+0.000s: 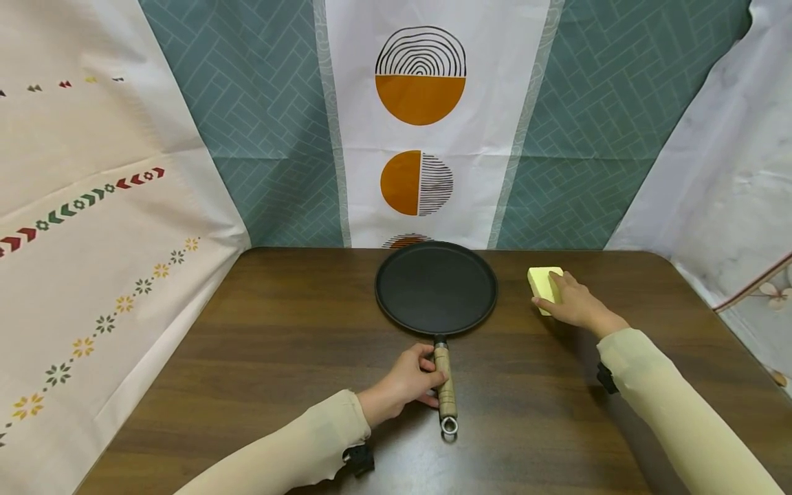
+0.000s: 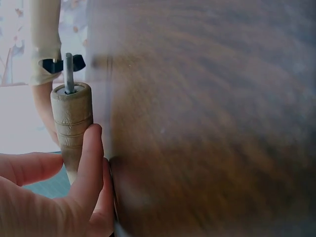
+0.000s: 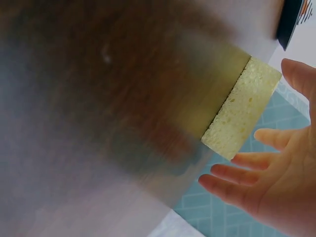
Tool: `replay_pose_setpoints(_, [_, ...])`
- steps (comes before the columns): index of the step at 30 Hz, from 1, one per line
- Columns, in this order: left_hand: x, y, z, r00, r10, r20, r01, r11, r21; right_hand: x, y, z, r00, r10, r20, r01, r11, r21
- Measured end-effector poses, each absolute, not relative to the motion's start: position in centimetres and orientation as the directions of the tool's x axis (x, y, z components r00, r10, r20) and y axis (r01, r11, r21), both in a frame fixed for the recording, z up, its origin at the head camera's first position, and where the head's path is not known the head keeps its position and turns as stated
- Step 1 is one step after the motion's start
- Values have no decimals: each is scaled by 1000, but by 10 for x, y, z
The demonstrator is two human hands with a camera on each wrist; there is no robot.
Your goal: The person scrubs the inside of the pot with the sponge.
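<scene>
A flat, round black frying pan (image 1: 436, 289) lies on the brown wooden table, its wooden handle (image 1: 446, 385) pointing toward me. My left hand (image 1: 405, 381) pinches that handle between thumb and fingers; the left wrist view shows the handle's end (image 2: 73, 108) with its metal ring past the fingertips. To the right of the pan sits a yellow sponge (image 1: 543, 282), a thick porous block in the right wrist view (image 3: 243, 108). Over its right side reaches my right hand (image 1: 575, 302), fingers spread, with thumb and fingertips right at its edges.
The wooden table (image 1: 278, 344) ends at the back against a teal and white patterned cloth (image 1: 427, 137). A cream cloth (image 1: 111, 275) with printed flowers hangs along the left side, and a pale cloth (image 1: 730, 185) along the right.
</scene>
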State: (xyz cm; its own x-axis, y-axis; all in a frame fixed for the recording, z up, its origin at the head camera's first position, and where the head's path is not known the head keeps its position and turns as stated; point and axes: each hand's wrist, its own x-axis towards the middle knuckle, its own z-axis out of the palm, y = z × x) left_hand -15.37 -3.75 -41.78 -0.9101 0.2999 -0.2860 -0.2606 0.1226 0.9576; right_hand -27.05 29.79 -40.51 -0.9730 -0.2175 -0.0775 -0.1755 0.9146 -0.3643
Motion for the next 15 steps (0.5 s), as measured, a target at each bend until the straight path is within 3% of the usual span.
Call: replay_pose_setpoints(15, [-155, -34, -424, -918, 303, -257, -223, 143, 964, -274, 288, -405, -986, -154, -60, -126, 935, -332])
